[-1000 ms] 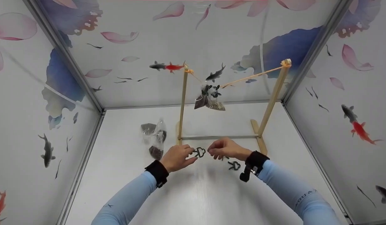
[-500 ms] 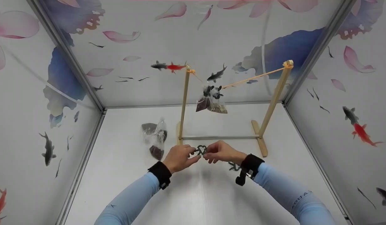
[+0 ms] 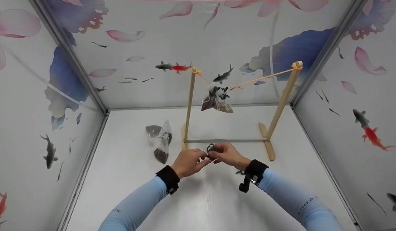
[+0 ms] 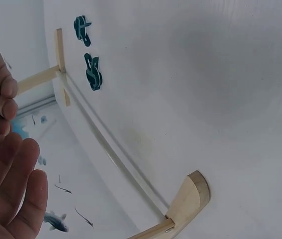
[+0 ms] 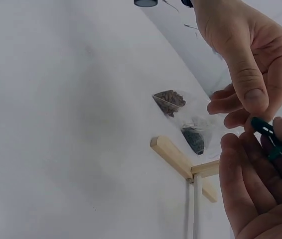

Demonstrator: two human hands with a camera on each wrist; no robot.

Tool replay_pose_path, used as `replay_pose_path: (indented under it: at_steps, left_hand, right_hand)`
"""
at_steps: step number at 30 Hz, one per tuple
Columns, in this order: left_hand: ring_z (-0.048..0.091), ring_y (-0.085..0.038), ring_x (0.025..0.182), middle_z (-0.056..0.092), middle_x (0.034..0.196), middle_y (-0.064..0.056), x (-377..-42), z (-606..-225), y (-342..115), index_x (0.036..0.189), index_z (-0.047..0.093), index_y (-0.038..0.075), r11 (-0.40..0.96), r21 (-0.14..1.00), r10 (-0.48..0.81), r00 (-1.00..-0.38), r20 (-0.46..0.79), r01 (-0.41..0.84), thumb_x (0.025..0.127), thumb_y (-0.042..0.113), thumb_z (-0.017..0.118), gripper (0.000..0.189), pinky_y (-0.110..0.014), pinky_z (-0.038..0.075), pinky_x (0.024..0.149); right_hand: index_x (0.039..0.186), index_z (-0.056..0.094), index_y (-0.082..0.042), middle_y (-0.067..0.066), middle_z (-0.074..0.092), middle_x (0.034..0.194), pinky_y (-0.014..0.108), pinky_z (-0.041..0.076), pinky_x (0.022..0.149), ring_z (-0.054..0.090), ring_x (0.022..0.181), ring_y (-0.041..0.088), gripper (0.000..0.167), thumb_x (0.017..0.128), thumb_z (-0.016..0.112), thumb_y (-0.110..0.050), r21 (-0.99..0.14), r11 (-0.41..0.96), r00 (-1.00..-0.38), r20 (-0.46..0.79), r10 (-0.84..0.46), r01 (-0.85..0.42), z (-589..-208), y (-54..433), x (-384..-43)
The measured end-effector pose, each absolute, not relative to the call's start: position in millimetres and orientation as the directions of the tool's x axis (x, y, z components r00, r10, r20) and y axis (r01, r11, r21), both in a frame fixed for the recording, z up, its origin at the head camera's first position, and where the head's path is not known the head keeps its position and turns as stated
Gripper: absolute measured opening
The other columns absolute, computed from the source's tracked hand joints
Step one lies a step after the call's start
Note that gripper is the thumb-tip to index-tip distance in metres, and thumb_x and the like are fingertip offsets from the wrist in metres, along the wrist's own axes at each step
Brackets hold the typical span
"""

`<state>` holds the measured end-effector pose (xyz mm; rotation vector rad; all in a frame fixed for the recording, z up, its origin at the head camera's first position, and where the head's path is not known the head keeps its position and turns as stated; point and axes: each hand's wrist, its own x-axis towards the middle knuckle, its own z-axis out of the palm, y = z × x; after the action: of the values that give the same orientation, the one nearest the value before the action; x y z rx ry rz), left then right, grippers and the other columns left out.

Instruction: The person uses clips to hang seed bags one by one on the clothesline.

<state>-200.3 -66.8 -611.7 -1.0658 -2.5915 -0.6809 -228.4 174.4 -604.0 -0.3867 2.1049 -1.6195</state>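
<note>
Clip: dark teal-green clip [image 5: 263, 127], slim and rounded at the visible end, with a narrow slit and a stubby side prong; the rest is covered by fingers.
Clip's direction: in the right wrist view its long axis slants, the rounded end pointing at the left thumb, the other end running into the right hand; in the head view a loop rises above the right thumb.
Clip's place: between the two hands, above the white table [image 3: 204, 205], near the stand's crossbar [image 3: 226, 141].
Right hand [image 3: 229, 154]: thumb and fingers pinch the clip.
Left hand [image 3: 188, 162]: fingertips right at the clip's end; whether they grip it, I cannot tell.
Loose clips: an upper clip [image 4: 82, 31] and a lower clip [image 4: 93, 73] lie on the table.
</note>
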Motion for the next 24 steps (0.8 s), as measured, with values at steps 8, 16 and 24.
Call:
replay_pose_path:
  at_steps: [8, 16, 24]
  left_hand:
    - [0.082, -0.028, 0.093, 0.085, 0.106, -0.009, -216, -627, -93, 0.112, 0.083, 0.009, 0.750, 0.426, 0.381, -0.857, 0.346, 0.505, 0.105, 0.026, 0.079, 0.019, -0.044, 0.068, 0.080]
    - [0.049, -0.055, 0.146, 0.053, 0.158, -0.033, -248, -650, -139, 0.147, 0.061, -0.003, 0.844, 0.530, 0.006, -0.989, 0.146, 0.084, 0.105, 0.018, 0.071, 0.048, -0.071, 0.053, 0.112]
    - [0.060, -0.059, 0.137, 0.070, 0.144, -0.035, -262, -667, -160, 0.164, 0.045, -0.005, 0.840, 0.533, -0.081, -0.995, -0.059, -0.100, 0.107, 0.024, 0.068, 0.068, -0.073, 0.051, 0.113]
  right_hand:
    - [0.111, 0.079, 0.001, 0.029, 0.084, 0.110, 0.027, 0.068, 0.073, 0.084, 0.088, 0.018, 0.017, 0.100, 0.080, -0.013, -0.939, 0.342, -0.882, -0.199, -0.427, 0.046, -605, 187, -227]
    - [0.104, 0.078, -0.001, 0.024, 0.083, 0.098, 0.022, 0.059, 0.062, 0.081, 0.078, 0.024, 0.013, 0.094, 0.073, -0.008, -0.841, 0.536, -0.883, -0.196, -0.427, -0.073, -616, 203, -227]
    - [0.135, 0.068, 0.002, 0.013, 0.076, 0.106, 0.031, 0.055, 0.080, 0.065, 0.091, 0.015, 0.040, 0.097, 0.067, -0.008, -0.705, 0.675, -0.850, -0.202, -0.487, -0.219, -620, 207, -225]
